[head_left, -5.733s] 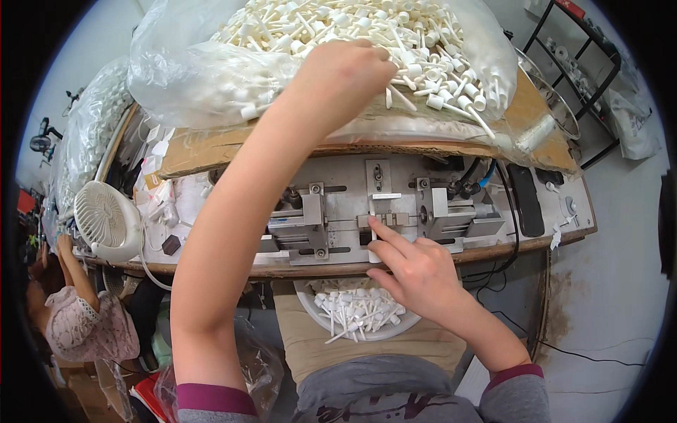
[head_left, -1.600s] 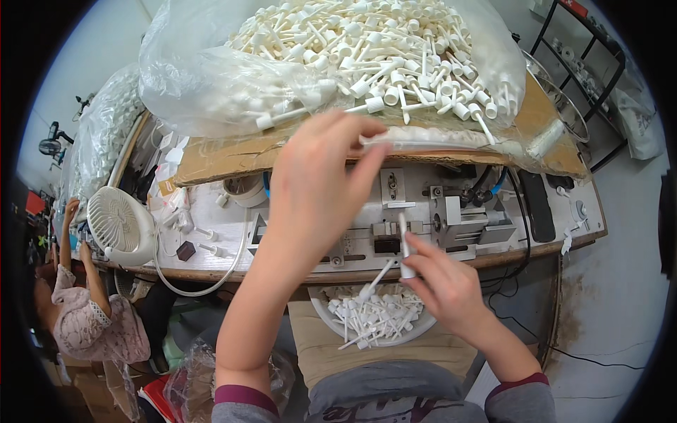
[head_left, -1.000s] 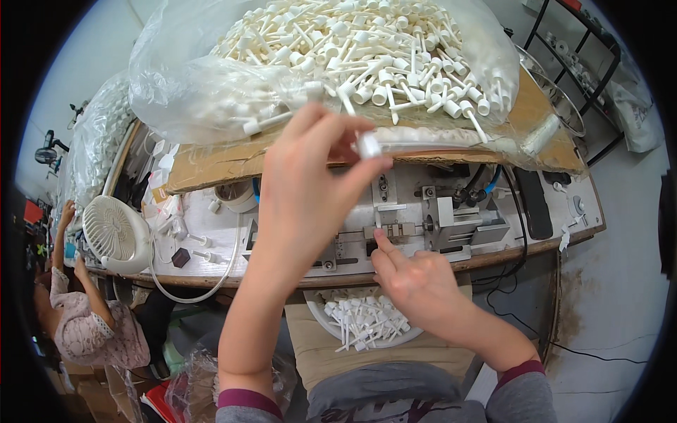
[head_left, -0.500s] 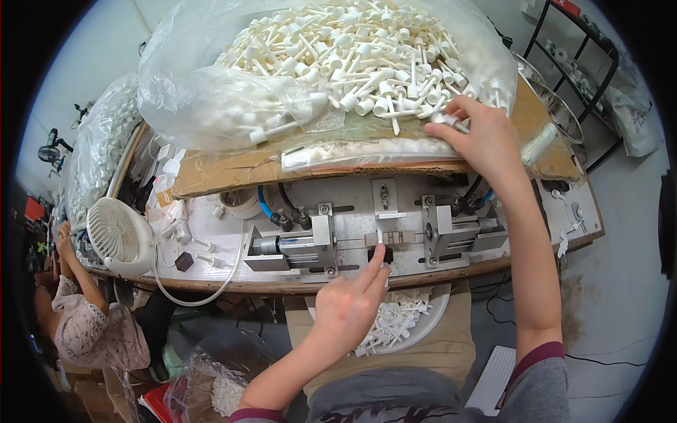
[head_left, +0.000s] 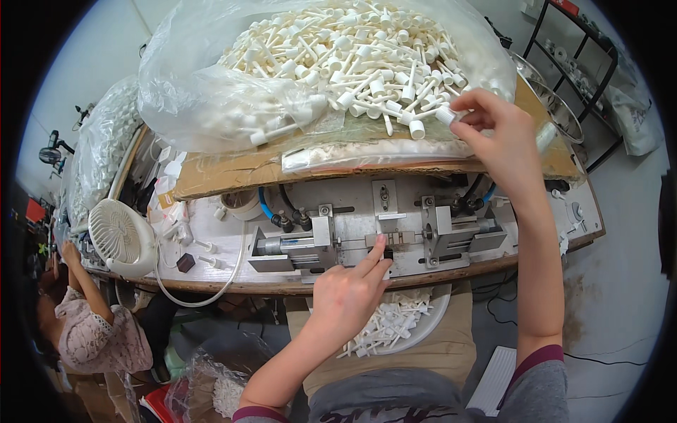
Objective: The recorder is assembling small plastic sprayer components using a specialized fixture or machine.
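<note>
My right hand (head_left: 497, 137), raised at the pile's front right edge, pinches a white plastic cap with a stem (head_left: 445, 115) between thumb and fingertips. Many like it lie in a heap (head_left: 338, 56) on a clear plastic bag. My left hand (head_left: 349, 296) rests at the bench's front edge. Its index finger is stretched out and its tip touches the small metal holder (head_left: 400, 238) in the middle of the clamping device. A bit of white shows just above that fingertip; the finger hides the rest. Metal cylinder units stand left (head_left: 296, 247) and right (head_left: 458, 236) of the holder.
Cardboard (head_left: 226, 169) under the heap overhangs the device. A bowl (head_left: 438, 317) of white pieces sits on my lap. A white fan (head_left: 120, 236) stands at left, with a cable looping over the bench edge. Another person (head_left: 99, 317) sits at far left.
My right hand has lifted slightly and turned, and the cap in its fingers shows more plainly. Caps at the heap's front edge have shifted. My left hand has hardly moved.
</note>
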Action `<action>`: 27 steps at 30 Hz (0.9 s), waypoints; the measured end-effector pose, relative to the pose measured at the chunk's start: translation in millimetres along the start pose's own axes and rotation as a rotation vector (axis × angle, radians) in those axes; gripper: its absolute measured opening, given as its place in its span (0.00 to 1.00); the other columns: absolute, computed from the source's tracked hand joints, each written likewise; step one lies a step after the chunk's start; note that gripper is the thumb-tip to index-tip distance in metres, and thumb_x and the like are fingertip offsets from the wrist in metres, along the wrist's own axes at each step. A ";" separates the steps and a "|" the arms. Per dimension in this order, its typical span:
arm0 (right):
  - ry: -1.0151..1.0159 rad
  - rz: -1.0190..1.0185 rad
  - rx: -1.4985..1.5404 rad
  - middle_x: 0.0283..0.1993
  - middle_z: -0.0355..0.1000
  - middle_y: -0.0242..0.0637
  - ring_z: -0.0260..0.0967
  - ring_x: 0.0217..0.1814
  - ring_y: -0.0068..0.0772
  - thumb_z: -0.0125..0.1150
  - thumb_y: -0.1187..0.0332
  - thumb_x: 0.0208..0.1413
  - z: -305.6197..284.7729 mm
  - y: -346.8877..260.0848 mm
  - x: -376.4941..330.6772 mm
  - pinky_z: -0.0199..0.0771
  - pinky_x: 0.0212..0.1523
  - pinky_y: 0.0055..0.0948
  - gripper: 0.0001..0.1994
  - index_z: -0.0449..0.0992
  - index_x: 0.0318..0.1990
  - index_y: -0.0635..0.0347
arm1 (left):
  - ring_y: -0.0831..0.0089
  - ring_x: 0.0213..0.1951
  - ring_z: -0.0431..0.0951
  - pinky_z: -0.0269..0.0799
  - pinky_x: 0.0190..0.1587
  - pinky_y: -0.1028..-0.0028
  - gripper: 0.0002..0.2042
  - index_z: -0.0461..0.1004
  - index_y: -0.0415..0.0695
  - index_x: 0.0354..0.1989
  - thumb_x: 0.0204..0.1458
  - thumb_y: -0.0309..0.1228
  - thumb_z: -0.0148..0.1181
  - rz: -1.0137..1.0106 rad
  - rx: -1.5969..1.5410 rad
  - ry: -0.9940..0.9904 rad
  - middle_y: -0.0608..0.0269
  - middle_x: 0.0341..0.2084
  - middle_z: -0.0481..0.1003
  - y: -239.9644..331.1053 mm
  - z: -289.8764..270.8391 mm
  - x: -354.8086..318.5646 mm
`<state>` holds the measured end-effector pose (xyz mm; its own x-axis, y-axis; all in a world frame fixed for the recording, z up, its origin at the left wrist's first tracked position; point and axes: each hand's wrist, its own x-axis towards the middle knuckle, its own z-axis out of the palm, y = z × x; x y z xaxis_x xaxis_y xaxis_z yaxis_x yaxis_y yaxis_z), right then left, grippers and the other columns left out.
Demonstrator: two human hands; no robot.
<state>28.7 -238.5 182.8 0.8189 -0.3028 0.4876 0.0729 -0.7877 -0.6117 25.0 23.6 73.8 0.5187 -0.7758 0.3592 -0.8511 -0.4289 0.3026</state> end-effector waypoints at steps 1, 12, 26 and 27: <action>-0.014 -0.017 0.074 0.36 0.80 0.36 0.78 0.37 0.22 0.67 0.76 0.50 -3.8 -7.1 -8.8 0.77 0.40 0.23 0.10 0.80 0.41 0.65 | 0.72 0.23 0.79 0.74 0.29 0.75 0.15 0.80 0.43 0.47 0.51 0.30 0.69 -0.107 -0.243 -0.032 0.58 0.52 0.80 0.9 -7.6 1.7; -0.273 -0.509 0.083 0.35 0.77 0.34 0.75 0.41 0.39 0.73 0.70 0.41 8.2 -25.6 -42.0 0.73 0.44 0.34 0.12 0.80 0.35 0.57 | 0.70 0.45 0.81 0.84 0.45 0.73 0.17 0.78 0.34 0.52 0.53 0.19 0.67 -0.407 -1.153 0.158 0.56 0.47 0.76 4.2 -39.3 3.1; -0.163 -0.627 -0.681 0.36 0.71 0.36 0.75 0.40 0.39 0.58 0.76 0.53 27.4 53.0 62.5 0.77 0.39 0.36 0.05 0.79 0.36 0.60 | 0.67 0.21 0.78 0.74 0.26 0.72 0.12 0.81 0.44 0.40 0.46 0.30 0.71 -0.004 -0.029 0.105 0.58 0.53 0.79 4.2 7.4 -4.0; -0.128 -0.658 -0.646 0.35 0.72 0.36 0.76 0.37 0.37 0.58 0.75 0.54 23.8 53.6 61.3 0.77 0.37 0.34 0.04 0.79 0.35 0.60 | 0.68 0.20 0.77 0.73 0.26 0.72 0.12 0.81 0.45 0.40 0.46 0.30 0.71 0.005 -0.032 0.113 0.58 0.53 0.79 3.2 6.4 -1.2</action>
<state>96.4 -286.5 165.0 0.7845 0.3421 0.5173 0.2451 -0.9372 0.2481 21.1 20.2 68.7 0.5214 -0.7200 0.4579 -0.8519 -0.4086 0.3275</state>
